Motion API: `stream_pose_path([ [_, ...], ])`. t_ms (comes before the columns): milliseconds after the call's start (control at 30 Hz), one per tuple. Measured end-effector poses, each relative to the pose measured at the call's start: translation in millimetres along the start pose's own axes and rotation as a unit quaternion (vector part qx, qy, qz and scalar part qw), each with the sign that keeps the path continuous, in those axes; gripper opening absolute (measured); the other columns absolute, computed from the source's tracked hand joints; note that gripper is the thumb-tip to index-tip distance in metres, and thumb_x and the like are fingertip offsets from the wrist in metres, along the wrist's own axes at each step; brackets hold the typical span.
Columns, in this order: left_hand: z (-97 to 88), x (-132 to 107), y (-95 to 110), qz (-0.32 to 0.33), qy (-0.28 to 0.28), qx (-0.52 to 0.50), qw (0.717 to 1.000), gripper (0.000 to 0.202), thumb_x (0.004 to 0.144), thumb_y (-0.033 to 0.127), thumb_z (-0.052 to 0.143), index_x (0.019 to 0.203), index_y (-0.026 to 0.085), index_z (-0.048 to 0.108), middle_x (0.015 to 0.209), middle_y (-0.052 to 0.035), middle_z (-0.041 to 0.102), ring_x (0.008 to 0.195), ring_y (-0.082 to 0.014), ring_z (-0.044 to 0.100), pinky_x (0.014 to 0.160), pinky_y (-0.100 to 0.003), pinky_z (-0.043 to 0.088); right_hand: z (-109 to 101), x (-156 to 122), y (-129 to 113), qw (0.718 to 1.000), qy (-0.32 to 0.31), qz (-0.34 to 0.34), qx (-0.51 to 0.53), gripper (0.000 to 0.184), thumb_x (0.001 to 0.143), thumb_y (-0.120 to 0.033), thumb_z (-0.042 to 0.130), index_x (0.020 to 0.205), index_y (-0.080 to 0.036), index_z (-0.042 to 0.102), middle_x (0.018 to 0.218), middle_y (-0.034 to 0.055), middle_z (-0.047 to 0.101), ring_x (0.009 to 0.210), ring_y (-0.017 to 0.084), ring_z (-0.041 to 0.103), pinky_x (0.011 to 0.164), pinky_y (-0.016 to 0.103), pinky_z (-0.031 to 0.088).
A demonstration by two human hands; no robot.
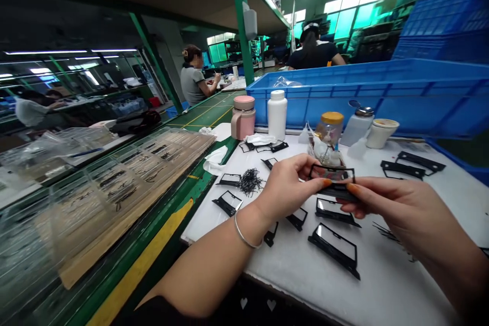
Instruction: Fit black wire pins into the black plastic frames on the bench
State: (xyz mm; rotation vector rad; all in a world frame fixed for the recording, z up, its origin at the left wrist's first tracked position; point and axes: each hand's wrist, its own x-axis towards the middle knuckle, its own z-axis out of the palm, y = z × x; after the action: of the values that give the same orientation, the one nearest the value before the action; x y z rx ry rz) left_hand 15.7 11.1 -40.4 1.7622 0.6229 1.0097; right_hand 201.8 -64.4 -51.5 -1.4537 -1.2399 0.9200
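Between my two hands is a black rectangular plastic frame (pixel 334 170), raised above the white work surface. My left hand (pixel 292 175) pinches its left side, with the thumb along the lower edge. On the other side, my right hand (pixel 382 196) grips the frame's right end between thumb and fingers. Several similar black frames lie below, among them one near the front (pixel 336 252) and one just under my hands (pixel 336 211). A tangled pile of thin black strips (pixel 250 182) sits left of my left hand. More thin black pieces (pixel 385 233) are partly hidden beside my right forearm.
Behind my hands stand a pink mug (pixel 243 119), a white bottle (pixel 277 114), a yellow-lidded jar (pixel 331 127), a dispenser bottle (pixel 357 125) and a cup (pixel 380 133). A large blue crate (pixel 367 94) borders the back. Clear divided trays (pixel 126 188) lie left. Co-workers sit farther off.
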Motion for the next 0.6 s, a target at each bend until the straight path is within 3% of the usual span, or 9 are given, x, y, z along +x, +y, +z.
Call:
stream_pose_path([
  [233,-1.3,-0.7,0.2,0.011,0.006,0.019,1.000,0.013,0.077,0.015,0.071,0.084,0.012,0.061,0.073,0.0011,0.057,0.064,-0.0076,0.049,0.059,-0.016,0.040,-1.8,5.5,8.3,0.999,-0.012,0.034,0.036,0.034,0.066,-0.049,0.080,0.087,-0.023,0.077,0.087,0.0127,0.072,0.071,0.024,0.064,0.061,0.030,0.053],
  [500,0.5,-2.3,-6.0,0.023,-0.003,0.032,0.999,0.015,0.078,0.019,0.072,0.087,0.014,0.062,0.078,0.0002,0.061,0.068,-0.0093,0.052,0.063,-0.018,0.041,0.4,2.6,3.8,0.999,0.033,0.034,-0.016,0.040,0.062,-0.054,0.081,0.085,-0.022,0.077,0.077,0.0130,0.071,0.067,0.027,0.065,0.062,0.035,0.053],
  [600,1.9,-3.2,-6.0,0.033,-0.002,0.042,0.999,0.015,0.080,0.022,0.072,0.090,0.015,0.063,0.079,-0.0006,0.061,0.070,-0.0101,0.053,0.065,-0.019,0.042,-2.8,5.3,6.3,1.000,0.015,0.026,-0.007,0.040,0.061,-0.054,0.081,0.085,-0.023,0.078,0.081,0.0140,0.072,0.068,0.027,0.066,0.062,0.036,0.055],
])
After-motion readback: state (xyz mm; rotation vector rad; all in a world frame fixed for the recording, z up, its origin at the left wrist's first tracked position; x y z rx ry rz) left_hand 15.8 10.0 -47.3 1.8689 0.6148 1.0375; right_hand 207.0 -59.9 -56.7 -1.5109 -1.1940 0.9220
